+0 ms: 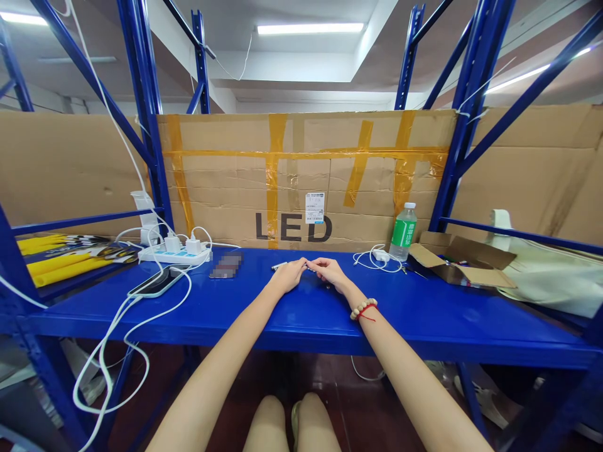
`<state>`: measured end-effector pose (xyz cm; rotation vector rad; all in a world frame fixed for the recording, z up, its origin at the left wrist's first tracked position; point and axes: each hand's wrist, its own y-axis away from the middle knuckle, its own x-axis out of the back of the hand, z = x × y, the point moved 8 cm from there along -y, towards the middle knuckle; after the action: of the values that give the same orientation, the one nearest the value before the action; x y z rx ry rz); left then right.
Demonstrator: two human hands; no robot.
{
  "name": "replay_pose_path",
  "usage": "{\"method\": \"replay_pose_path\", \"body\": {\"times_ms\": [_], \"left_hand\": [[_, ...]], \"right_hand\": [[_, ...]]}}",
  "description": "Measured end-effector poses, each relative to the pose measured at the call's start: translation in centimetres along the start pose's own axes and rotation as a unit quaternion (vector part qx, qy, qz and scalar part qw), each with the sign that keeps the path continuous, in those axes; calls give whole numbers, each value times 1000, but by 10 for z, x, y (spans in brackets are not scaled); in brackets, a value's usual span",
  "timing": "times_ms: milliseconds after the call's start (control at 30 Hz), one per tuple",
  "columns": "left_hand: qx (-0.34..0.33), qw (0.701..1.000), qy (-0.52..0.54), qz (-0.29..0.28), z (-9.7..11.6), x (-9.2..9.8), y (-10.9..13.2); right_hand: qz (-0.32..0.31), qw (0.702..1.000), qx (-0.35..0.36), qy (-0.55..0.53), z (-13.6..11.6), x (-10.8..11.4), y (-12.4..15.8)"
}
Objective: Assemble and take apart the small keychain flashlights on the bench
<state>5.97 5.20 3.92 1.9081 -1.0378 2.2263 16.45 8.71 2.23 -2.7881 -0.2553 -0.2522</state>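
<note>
Both hands meet over the middle of a blue metal shelf [198, 314]. My left hand [289, 275] is closed, its fingertips pinched at a tiny item too small to name. Opposite it, my right hand [328, 272] pinches at the same spot, thumb and forefinger together. A white pen-like stick [279, 266] lies just left of my left hand, partly hidden behind it. Under my right hand a small dark bit [328, 287] rests on the shelf. A beaded bracelet [363, 308] with a red string circles my right wrist.
A power strip [176, 254] with chargers and a cabled phone [157, 281] lie at the left. On the right stand a green-labelled bottle [404, 232], a coiled white cable [377, 257] and an open cardboard box [461, 258]. Taped cardboard [226, 188] walls the back.
</note>
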Motion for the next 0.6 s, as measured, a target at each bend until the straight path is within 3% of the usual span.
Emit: {"method": "replay_pose_path", "body": {"times_ms": [600], "left_hand": [[24, 1000, 3, -4, 1, 6, 3]], "right_hand": [[17, 999, 27, -19, -5, 4, 0]]}}
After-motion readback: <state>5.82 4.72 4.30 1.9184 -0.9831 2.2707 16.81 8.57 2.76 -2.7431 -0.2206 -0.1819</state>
